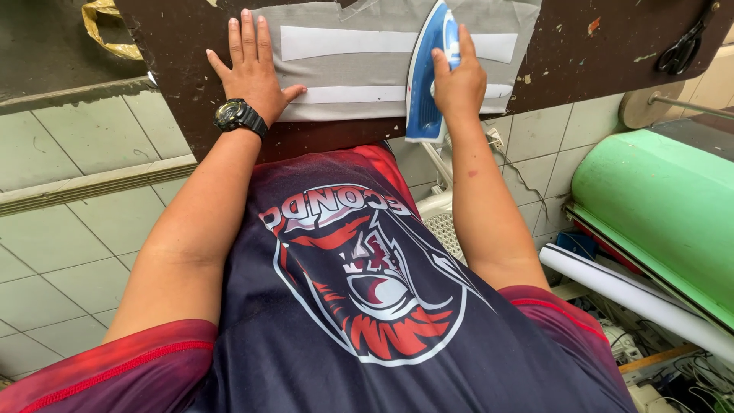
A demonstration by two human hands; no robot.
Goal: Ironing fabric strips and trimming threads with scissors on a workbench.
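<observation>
1. A dark brown board [191, 46], scuffed and chipped, juts over a floor of pale green tiles [69, 252] and serves as a pressing surface.
2. A piece of grey fabric [359, 69] lies flat on the board, crossed by two white strips [344, 42], one above the other.
3. The left hand [252, 69] rests open and palm down, fingers spread, its thumb and heel on the fabric's left edge and its fingers lying over the fabric and the bare board; it grips nothing. A black wristwatch [238, 116] sits on that wrist.
4. The right hand [459, 84] is closed around the handle of a blue and white iron [425, 76], which stands on the right part of the fabric, near the board's front edge, nose pointing away from the person.
5. A pair of black scissors [684, 46] lies at the board's far right corner, well apart from both hands.
6. To the right, below the board, a light green roll [657, 206] and a white tube [627, 294] lie among clutter.
</observation>
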